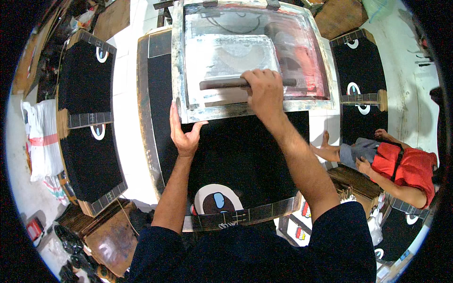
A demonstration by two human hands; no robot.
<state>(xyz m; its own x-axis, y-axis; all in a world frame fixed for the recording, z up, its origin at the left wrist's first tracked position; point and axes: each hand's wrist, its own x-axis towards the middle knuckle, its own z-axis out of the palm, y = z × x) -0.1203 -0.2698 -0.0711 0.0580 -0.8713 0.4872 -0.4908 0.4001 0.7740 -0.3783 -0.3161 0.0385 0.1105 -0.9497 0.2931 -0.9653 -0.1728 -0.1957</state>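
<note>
A screen printing frame (179, 56) with a pale, paint-smeared rim lies over the far part of a black fabric panel (245, 151). My right hand (265, 92) is closed around a long dark squeegee (222, 84), which lies crosswise on the mesh near the frame's near side. White ink (250, 47) covers part of the mesh beyond it, with red staining to the right. At the frame's near left corner, my left hand (185, 134) rests with fingers stretched along the outer side and thumb spread apart. A printed cartoon eye (218, 200) shows on the near fabric.
Black panels with printed eyes lie on boards at left (87, 155) and right (358, 61). A person in a red top (406, 167) sits at right, legs toward my table. Stacked boards (111, 236) stand at lower left, beside white bundled cloth (42, 137).
</note>
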